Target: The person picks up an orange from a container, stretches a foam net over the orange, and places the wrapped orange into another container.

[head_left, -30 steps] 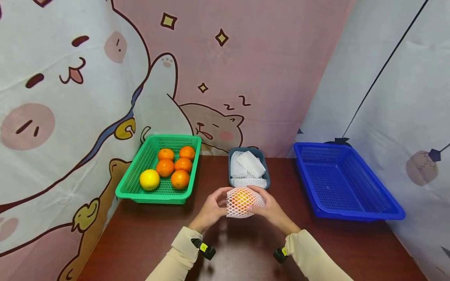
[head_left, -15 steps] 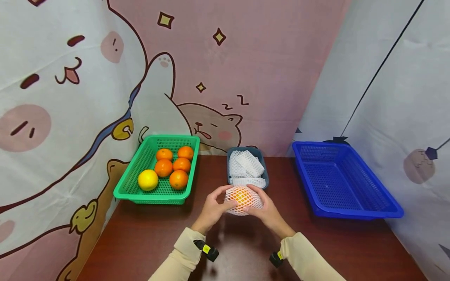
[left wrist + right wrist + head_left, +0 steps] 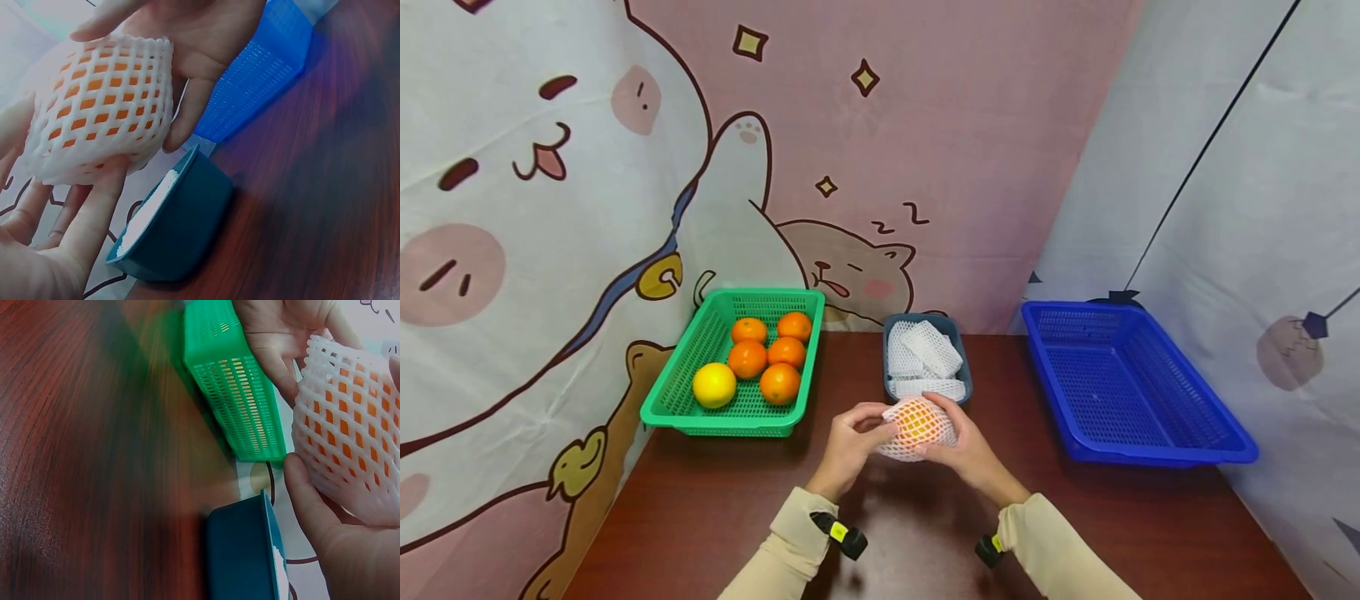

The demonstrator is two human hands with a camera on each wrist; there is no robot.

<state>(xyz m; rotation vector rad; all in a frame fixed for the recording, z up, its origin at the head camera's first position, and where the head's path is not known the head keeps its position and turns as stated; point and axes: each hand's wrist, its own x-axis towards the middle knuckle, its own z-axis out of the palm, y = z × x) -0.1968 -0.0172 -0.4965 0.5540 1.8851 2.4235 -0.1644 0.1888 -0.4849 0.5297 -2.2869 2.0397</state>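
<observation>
An orange (image 3: 917, 423) sits inside a white foam net sleeve (image 3: 94, 103), held above the table between both hands. My left hand (image 3: 847, 446) pinches the left end of the sleeve, its thumb on the near side. On the other side my right hand (image 3: 967, 450) grips the sleeved orange, with thumb in front and fingers behind. In the right wrist view the sleeve's gathered rim (image 3: 315, 353) lies by the left hand's fingers. Just beyond the hands stands a small dark teal bin (image 3: 967, 379) holding several folded white foam nets (image 3: 931, 350).
At the left a green basket (image 3: 658, 414) holds several oranges (image 3: 747, 358) and one yellow fruit (image 3: 714, 385). A blue basket (image 3: 1157, 454) stands at the right. All rest on a dark red-brown table (image 3: 917, 542) before cartoon-printed cloth walls.
The left hand's thumb has come in from the sleeve's left edge onto its near side, and the left end is now pinched narrower. The right hand keeps its grip. The head view shifts slightly.
</observation>
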